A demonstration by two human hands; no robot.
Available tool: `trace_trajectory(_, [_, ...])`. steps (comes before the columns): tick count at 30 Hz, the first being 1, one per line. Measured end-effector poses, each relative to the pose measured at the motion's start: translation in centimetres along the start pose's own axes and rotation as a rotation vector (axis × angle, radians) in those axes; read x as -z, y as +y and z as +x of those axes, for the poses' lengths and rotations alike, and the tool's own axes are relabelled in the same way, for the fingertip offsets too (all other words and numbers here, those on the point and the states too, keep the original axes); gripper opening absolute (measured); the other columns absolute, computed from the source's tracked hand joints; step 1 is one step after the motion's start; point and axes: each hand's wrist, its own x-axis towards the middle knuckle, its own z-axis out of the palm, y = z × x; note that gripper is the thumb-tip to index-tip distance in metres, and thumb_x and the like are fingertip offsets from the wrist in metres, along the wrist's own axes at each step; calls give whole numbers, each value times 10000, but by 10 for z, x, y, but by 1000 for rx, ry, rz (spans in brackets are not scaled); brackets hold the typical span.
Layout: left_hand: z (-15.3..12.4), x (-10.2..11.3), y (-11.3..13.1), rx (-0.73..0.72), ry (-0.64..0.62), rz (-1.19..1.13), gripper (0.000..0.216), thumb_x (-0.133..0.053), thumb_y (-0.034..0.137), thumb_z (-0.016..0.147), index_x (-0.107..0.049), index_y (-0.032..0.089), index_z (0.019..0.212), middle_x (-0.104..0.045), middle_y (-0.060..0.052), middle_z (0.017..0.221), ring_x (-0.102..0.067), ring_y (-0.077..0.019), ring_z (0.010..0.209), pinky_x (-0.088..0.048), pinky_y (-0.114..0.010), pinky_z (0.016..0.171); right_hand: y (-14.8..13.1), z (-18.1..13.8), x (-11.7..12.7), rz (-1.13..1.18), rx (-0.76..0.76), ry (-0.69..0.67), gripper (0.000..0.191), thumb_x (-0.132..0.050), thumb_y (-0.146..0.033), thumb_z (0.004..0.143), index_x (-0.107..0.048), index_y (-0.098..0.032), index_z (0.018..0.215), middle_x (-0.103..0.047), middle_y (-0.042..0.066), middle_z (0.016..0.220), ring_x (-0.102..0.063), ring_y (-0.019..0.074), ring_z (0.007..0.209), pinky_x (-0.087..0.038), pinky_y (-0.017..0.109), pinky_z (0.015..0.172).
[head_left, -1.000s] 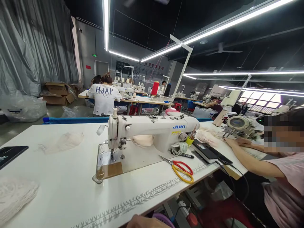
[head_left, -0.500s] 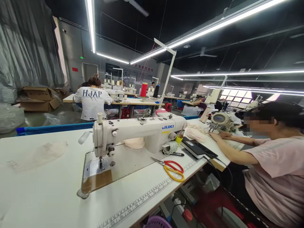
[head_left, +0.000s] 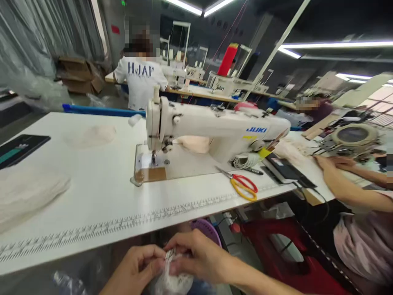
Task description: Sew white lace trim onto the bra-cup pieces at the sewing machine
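Observation:
Below the table's front edge, my left hand (head_left: 136,264) and my right hand (head_left: 204,256) are close together. Both pinch a crumpled white lacy cloth (head_left: 176,280), its lower part cut off by the picture's edge. On the table (head_left: 101,196) beyond them stands a white sewing machine (head_left: 215,123). Scissors with red and yellow handles (head_left: 244,186) lie to its right. A pale cloth piece (head_left: 199,143) rests behind the machine's arm. Another white cloth pile (head_left: 27,192) lies at the left.
A printed ruler strip (head_left: 138,217) runs along the front edge. A phone-like black device (head_left: 24,147) lies at far left. A co-worker's hands (head_left: 331,168) work at a machine (head_left: 353,139) on the right. Under the table are a purple basket (head_left: 207,227) and a red stool (head_left: 276,241).
The view has tilted down and swung left. My two hands, unseen before, now show at the bottom with white lacy cloth. The white pile and black device have come into view at left.

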Motion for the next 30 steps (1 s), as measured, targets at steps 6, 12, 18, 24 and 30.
trace_trajectory(6, [-7, -4, -5, 4, 6, -8, 520, -463, 596, 843, -699, 132, 820, -571, -15, 662, -431, -132, 614, -320, -227, 567, 6, 3, -5, 108, 14, -45, 250, -763, -258, 716, -656, -192, 932, -549, -71, 597, -484, 76, 562, -305, 156, 505])
trace_trajectory(12, [-8, -3, 0, 11, 22, -3, 604, -407, 661, 828, -708, 138, 827, -584, -25, 670, -447, -143, 636, -334, -227, 582, 15, 6, -9, 339, -61, -74, 197, -741, -244, 721, -629, -162, 861, -574, -53, 598, -492, 79, 525, -325, 151, 472])
trace_trajectory(18, [-7, -7, -5, 80, -46, -148, 466, -739, 501, 621, -662, 130, 893, -647, -34, 756, -545, -167, 685, -389, -223, 618, 19, 9, -14, 373, -72, -65, 140, -710, -236, 749, -613, -158, 814, -595, -37, 634, -525, 86, 563, -356, 154, 505])
trace_trajectory(24, [-9, -13, 0, 116, 155, 260, 209, -624, 363, 709, -667, 173, 784, -641, 0, 719, -535, -172, 712, -387, -222, 637, 21, 7, -14, 226, -14, -30, 119, -680, -269, 797, -610, -174, 808, -510, -69, 594, -449, 69, 543, -305, 159, 483])
trace_trajectory(30, [-13, -9, 9, 172, 73, 282, 207, -584, 346, 736, -681, 168, 695, -635, 8, 676, -539, -165, 690, -375, -210, 614, 15, 4, -8, 70, 170, -40, 186, -767, -320, 713, -671, -205, 824, -537, 12, 993, -523, 147, 935, -398, 222, 759])
